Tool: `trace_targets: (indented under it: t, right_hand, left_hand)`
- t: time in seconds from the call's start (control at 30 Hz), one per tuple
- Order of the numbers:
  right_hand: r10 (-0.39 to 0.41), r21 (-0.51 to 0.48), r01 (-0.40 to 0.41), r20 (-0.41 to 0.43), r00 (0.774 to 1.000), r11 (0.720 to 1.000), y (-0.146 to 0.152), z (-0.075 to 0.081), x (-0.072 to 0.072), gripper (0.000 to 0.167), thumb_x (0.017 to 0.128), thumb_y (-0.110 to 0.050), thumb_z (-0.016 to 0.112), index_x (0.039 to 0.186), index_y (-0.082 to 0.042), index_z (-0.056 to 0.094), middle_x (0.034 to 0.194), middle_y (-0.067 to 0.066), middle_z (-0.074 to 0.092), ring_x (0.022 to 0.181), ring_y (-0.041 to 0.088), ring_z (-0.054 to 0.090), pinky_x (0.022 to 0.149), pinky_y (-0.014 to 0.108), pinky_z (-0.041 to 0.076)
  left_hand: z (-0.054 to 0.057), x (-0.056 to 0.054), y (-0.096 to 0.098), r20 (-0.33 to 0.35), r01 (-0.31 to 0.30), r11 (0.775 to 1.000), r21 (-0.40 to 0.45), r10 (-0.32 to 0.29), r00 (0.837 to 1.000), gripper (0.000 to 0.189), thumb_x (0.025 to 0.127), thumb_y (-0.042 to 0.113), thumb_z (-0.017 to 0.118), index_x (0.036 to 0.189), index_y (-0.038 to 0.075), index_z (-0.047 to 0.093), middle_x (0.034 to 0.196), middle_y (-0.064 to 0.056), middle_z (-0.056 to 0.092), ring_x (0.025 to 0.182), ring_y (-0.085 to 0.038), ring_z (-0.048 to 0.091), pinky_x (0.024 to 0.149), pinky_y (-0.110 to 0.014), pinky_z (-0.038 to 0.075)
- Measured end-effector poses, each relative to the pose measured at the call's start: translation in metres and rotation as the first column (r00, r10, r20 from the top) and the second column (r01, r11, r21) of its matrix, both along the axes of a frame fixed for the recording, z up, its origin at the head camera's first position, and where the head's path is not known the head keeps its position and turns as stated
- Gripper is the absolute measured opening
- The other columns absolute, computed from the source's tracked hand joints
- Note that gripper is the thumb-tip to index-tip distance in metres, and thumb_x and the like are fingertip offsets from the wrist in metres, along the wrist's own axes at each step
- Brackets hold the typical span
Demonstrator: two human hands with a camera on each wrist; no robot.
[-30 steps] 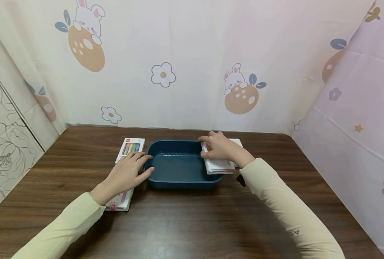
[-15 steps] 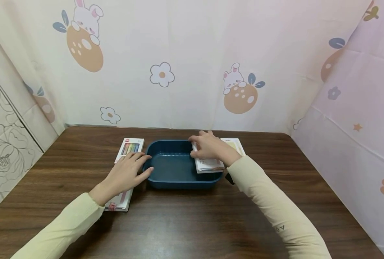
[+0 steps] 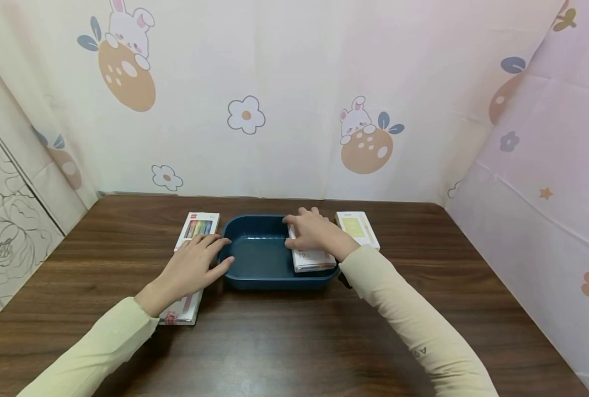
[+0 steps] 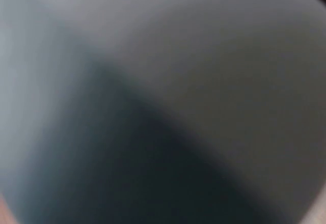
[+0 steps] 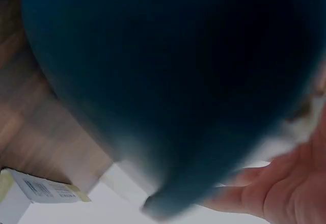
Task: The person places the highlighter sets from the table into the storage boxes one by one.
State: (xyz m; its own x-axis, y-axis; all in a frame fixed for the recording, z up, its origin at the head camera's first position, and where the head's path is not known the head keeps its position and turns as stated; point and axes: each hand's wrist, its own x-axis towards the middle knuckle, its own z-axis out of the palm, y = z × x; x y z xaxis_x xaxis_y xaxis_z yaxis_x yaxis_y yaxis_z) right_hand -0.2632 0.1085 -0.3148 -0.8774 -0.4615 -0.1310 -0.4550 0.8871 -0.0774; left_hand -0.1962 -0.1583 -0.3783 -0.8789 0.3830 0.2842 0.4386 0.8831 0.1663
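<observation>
White box (image 3: 314, 262) within right end of blue tray (image 3: 257, 264), right hand (image 3: 313, 230) grip pinching it; whether touching bottom, cannot tell. Left hand (image 3: 189, 268) spread at tray's rim. Placing seems nearly done, release not yet. Yellow-label box (image 3: 356, 227), rainbow-print box (image 3: 197, 225), pink-marked packaging (image 3: 182, 310) lie outside on desk (image 3: 284, 342).

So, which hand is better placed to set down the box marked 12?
Probably the right hand: it grips the box marked 12 at the right end of the blue tray; the left hand is at the left end.
</observation>
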Motion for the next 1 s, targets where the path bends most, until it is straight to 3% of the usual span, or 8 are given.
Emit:
trace_targets:
  t: [0.5,1.0]
  right_hand:
    - [-0.025,0.029,0.024,0.029,0.999,0.999,-0.005,-0.027,0.001,0.055,0.084,-0.043,0.058,0.134,-0.023,0.046,0.129,0.010,0.047,0.109,0.032,0.042,0.089,0.051,0.042]
    - [-0.036,0.020,0.035,0.044,0.998,0.999,-0.004,-0.042,0.001,0.055,0.084,-0.045,0.057,0.133,-0.023,0.047,0.129,0.013,0.044,0.103,0.031,0.042,0.082,0.053,0.044]
  left_hand:
    - [0.000,0.000,-0.001,-0.002,0.002,1.000,-0.001,-0.002,1.000,0.051,0.089,0.049,0.048,0.125,0.014,0.054,0.128,-0.012,0.054,0.118,-0.032,0.047,0.095,-0.054,0.038]
    - [0.000,0.000,0.000,-0.007,0.006,1.000,0.008,-0.006,1.000,0.051,0.089,0.049,0.048,0.125,0.013,0.055,0.126,-0.011,0.055,0.116,-0.032,0.048,0.093,-0.054,0.039]
